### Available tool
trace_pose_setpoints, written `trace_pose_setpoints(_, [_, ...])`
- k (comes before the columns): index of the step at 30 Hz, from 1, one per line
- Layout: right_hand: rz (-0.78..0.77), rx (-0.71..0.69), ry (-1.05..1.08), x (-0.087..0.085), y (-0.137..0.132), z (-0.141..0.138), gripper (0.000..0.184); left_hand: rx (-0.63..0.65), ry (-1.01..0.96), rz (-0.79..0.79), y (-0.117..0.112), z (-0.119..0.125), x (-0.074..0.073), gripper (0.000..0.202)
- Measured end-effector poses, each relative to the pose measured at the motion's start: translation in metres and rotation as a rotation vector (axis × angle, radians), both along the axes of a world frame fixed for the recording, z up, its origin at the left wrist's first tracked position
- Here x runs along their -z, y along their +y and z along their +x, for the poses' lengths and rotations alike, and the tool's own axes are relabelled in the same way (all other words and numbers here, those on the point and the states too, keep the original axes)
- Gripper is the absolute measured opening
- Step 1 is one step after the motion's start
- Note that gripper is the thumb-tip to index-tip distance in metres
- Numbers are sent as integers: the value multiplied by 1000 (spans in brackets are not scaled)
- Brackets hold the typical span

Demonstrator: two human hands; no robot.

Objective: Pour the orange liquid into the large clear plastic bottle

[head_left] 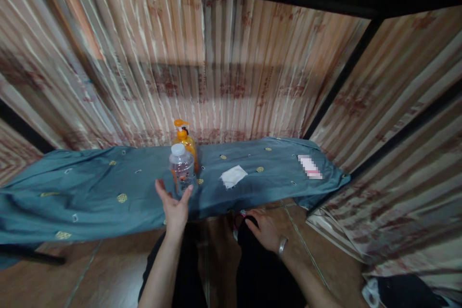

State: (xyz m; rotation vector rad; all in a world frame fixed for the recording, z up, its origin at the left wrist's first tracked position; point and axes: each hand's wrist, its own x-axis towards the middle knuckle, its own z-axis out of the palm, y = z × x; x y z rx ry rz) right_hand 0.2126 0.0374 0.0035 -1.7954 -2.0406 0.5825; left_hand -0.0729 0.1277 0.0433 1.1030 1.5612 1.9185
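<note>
A clear plastic bottle (182, 171) with a white cap stands upright on the blue-green cloth. My left hand (175, 204) is at its near lower side, thumb and fingers spread apart. The thumb overlaps the bottle's lower right edge; I cannot tell whether it touches. A gap shows between the fingers on the left and the bottle. Right behind, partly hidden by it, is an orange pump bottle (186, 139). My right hand (265, 228), with a silver bracelet at the wrist, lies on my right knee, fingers stretched out and holding nothing.
A white piece of tissue or cloth (234, 176) lies right of the bottles. Farther right is a pixelated white and pink item (310, 167). The patterned cloth (94, 173) covers a narrow surface. Pleated curtains (231, 57) and dark frame bars (341, 82) surround it.
</note>
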Motion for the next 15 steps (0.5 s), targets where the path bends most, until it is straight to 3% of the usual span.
trace_pose_setpoints(4, [-26, 0, 0, -2, 0, 3, 34, -38, 94, -8, 33, 0, -2, 61])
trace_pose_setpoints(8, [-53, -19, -24, -8, -1, -1, 32, 21, 108, -34, 55, -2, -4, 66])
trace_pose_setpoints(10, [-63, -26, -35, -15, 3, -7, 29, 56, 96, -69, 60, -5, -3, 88])
trace_pose_setpoints(12, [-12, -35, -18, -25, 12, -18, 31, 75, 84, -112, 62, -9, -1, 132])
trace_pose_setpoints(15, [142, -103, 54, -42, 35, -39, 34, 81, 84, -173, 63, -11, -1, 139])
